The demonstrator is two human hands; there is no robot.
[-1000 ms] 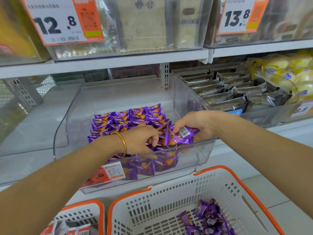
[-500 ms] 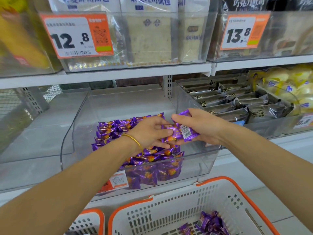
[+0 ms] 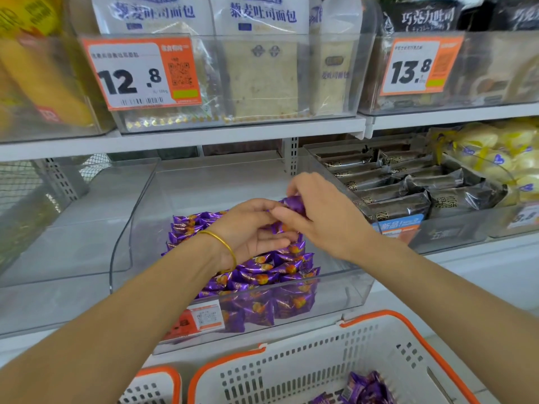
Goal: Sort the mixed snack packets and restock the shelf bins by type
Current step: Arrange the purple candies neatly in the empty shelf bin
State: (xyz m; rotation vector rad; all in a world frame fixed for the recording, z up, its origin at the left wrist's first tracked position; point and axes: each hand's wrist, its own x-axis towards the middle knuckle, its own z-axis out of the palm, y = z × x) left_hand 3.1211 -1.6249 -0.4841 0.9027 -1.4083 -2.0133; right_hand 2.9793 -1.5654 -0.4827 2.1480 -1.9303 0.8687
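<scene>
A clear plastic bin [image 3: 344, 293] on the middle shelf holds rows of purple snack packets [image 3: 262, 275]. My right hand [image 3: 320, 217] pinches one purple packet [image 3: 294, 204] above the back of those rows. My left hand [image 3: 256, 231], with a gold bangle at the wrist, lies palm up just left of it, fingers loosely curled and touching the same packet from below. More purple packets [image 3: 364, 389] lie in the white and orange basket [image 3: 291, 371] below the shelf.
To the right stands a bin of dark brown wrapped bars [image 3: 408, 185], then yellow packets [image 3: 501, 158]. An empty clear bin [image 3: 73, 228] sits to the left. Bread bags fill the upper shelf bins [image 3: 262, 77]. A second basket [image 3: 154, 386] shows at the bottom left.
Both hands have risen and moved further back over the bin with the purple packet between them. The camera view tilted upward, so the basket shows less.
</scene>
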